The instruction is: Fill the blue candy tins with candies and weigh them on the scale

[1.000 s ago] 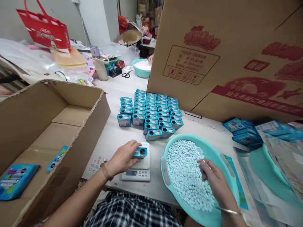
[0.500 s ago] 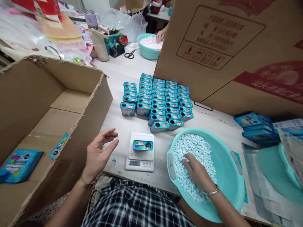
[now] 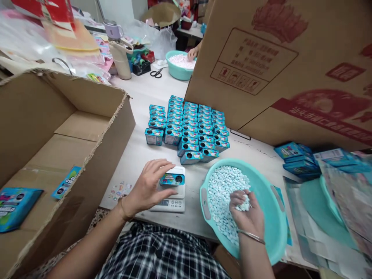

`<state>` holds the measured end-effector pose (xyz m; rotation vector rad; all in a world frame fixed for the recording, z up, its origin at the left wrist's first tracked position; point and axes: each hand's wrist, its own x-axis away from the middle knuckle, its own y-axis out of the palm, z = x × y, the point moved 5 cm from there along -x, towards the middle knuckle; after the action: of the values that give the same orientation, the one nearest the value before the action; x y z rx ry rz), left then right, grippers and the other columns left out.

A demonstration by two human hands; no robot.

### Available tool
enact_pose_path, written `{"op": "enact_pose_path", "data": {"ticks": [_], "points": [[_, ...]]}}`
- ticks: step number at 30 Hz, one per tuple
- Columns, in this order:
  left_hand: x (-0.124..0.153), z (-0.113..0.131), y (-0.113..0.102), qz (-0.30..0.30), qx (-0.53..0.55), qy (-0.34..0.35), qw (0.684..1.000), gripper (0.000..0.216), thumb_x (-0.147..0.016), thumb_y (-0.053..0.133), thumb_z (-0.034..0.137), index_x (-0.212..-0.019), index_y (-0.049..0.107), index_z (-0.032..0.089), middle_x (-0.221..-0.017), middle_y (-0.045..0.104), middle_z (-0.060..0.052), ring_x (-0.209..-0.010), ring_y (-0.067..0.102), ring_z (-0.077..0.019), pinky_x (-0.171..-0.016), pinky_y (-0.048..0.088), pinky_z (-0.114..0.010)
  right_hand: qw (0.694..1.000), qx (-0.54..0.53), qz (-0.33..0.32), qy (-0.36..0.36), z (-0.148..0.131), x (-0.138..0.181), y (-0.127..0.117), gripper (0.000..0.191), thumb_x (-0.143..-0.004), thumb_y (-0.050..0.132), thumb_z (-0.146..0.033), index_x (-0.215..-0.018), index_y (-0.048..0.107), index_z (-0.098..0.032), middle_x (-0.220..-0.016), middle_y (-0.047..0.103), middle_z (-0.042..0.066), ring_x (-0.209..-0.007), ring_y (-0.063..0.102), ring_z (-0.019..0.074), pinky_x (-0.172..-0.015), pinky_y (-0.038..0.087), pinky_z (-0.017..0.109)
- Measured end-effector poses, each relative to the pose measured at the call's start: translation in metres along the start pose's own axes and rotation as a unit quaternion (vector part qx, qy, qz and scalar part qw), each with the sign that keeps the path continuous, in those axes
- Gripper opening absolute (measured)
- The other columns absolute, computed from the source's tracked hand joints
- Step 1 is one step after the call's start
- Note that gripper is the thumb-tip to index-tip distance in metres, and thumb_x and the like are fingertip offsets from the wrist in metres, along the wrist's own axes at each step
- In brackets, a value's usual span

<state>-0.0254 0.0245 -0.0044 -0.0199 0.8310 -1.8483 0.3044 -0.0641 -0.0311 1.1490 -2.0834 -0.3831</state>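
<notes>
My left hand (image 3: 148, 186) reaches over the white digital scale (image 3: 171, 206), thumb and fingers spread around a small blue box (image 3: 172, 179) that stands on its pan. A gap shows between the fingertips and the box, so the hand is open. My right hand (image 3: 248, 217) is turned palm up above the turquoise basin (image 3: 269, 232), fingers curled round a handful of pale blue candies (image 3: 243, 204). Many more loose candies (image 3: 222, 193) fill the basin's left side. Beyond the scale, rows of matching blue boxes (image 3: 190, 130) stand packed together.
At left, an open cardboard carton (image 3: 107, 151) holds blue bags (image 3: 17, 207). A large printed carton (image 3: 261, 112) stands at back right. Blue packets (image 3: 296, 159) lie at right. Further back are scissors (image 3: 157, 73) and another person's hand (image 3: 193, 53) in a second basin (image 3: 176, 73).
My left hand has moved right, from beside the scale to around the box on it. My right hand has lifted from the candies and turned up with a handful.
</notes>
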Motion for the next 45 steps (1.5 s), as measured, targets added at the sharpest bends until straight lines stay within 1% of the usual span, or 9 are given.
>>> {"op": "enact_pose_path", "data": {"ticks": [3,6,8,11,19,23,38,43,45], "points": [[-0.014,0.004,0.017,-0.041,-0.043,0.052,0.997,0.063,-0.075,0.075,0.045,-0.130,0.053,0.024,-0.127,0.059,-0.011,-0.123,0.048,-0.0310,-0.106,0.036,-0.050,0.995,-0.078,-0.062,0.026,0.022,0.000,0.065,0.024,-0.077,0.072,-0.019,-0.079,0.049,-0.023,-0.066,0.042,-0.007,-0.058,0.048,0.0058,-0.047,0.042,0.013],[-0.021,-0.002,0.029,-0.056,-0.047,0.052,0.996,0.057,-0.074,0.076,0.044,-0.123,0.057,0.022,-0.120,0.062,-0.010,-0.118,0.052,-0.0289,-0.102,0.039,-0.047,0.986,-0.113,-0.112,0.041,0.045,-0.001,0.123,0.020,-0.081,0.070,-0.024,-0.081,0.050,-0.023,-0.065,0.040,-0.008,-0.056,0.045,0.0051,-0.045,0.037,0.012],[-0.021,-0.006,0.034,-0.052,-0.030,0.042,0.997,0.050,-0.074,0.076,0.041,-0.117,0.059,0.022,-0.116,0.063,-0.008,-0.112,0.054,-0.0264,-0.099,0.040,-0.043,0.985,-0.118,-0.123,0.042,0.060,-0.003,0.149,0.017,-0.085,0.065,-0.029,-0.082,0.050,-0.022,-0.063,0.039,-0.008,-0.052,0.041,0.0057,-0.043,0.035,0.013],[-0.020,-0.010,0.037,-0.045,0.005,0.024,0.999,0.039,-0.076,0.075,0.035,-0.111,0.061,0.022,-0.110,0.065,-0.007,-0.106,0.057,-0.0238,-0.096,0.042,-0.040,0.989,-0.105,-0.097,0.023,0.080,-0.009,0.168,0.018,-0.089,0.060,-0.036,-0.081,0.051,-0.022,-0.063,0.042,-0.008,-0.049,0.039,0.0063,-0.044,0.035,0.016],[-0.017,-0.014,0.041,-0.049,0.053,0.007,0.997,0.040,-0.078,0.073,0.031,-0.115,0.060,0.021,-0.110,0.066,-0.007,-0.105,0.057,-0.0241,-0.093,0.045,-0.040,0.991,0.005,-0.081,-0.110,0.099,-0.006,0.178,0.021,-0.090,0.058,-0.038,-0.078,0.055,-0.020,-0.059,0.046,-0.006,-0.056,0.049,0.0091,-0.059,0.043,0.023],[-0.017,-0.015,0.041,-0.052,0.053,0.006,0.997,0.038,-0.078,0.073,0.031,-0.113,0.060,0.021,-0.109,0.066,-0.008,-0.103,0.057,-0.0243,-0.093,0.045,-0.040,0.986,0.030,-0.089,-0.138,0.100,-0.003,0.179,0.020,-0.089,0.059,-0.035,-0.077,0.056,-0.020,-0.058,0.047,-0.007,-0.056,0.051,0.0100,-0.061,0.044,0.025],[-0.017,-0.012,0.040,-0.055,0.047,0.009,0.997,0.032,-0.076,0.074,0.026,-0.105,0.061,0.020,-0.104,0.064,-0.006,-0.100,0.056,-0.0236,-0.090,0.045,-0.039,0.991,0.031,-0.076,-0.104,0.103,-0.005,0.183,0.021,-0.086,0.062,-0.035,-0.074,0.057,-0.019,-0.053,0.043,-0.007,-0.048,0.039,0.0060,-0.047,0.033,0.018],[-0.013,-0.012,0.022,-0.033,0.056,0.013,0.998,0.053,-0.072,0.080,0.034,-0.117,0.057,0.019,-0.114,0.061,-0.009,-0.107,0.055,-0.0239,-0.094,0.046,-0.039,0.996,-0.056,-0.073,-0.015,0.093,-0.008,0.175,0.022,-0.087,0.061,-0.036,-0.076,0.052,-0.019,-0.054,0.038,-0.009,-0.041,0.030,0.0040,-0.038,0.021,0.016],[-0.009,-0.013,0.011,-0.024,0.055,0.004,0.998,0.055,-0.072,0.080,0.036,-0.119,0.056,0.019,-0.118,0.059,-0.009,-0.112,0.054,-0.0238,-0.097,0.045,-0.038,0.994,-0.081,-0.075,-0.006,0.084,-0.009,0.171,0.022,-0.089,0.058,-0.035,-0.077,0.051,-0.019,-0.054,0.036,-0.010,-0.040,0.028,0.0037,-0.036,0.020,0.016]]}}
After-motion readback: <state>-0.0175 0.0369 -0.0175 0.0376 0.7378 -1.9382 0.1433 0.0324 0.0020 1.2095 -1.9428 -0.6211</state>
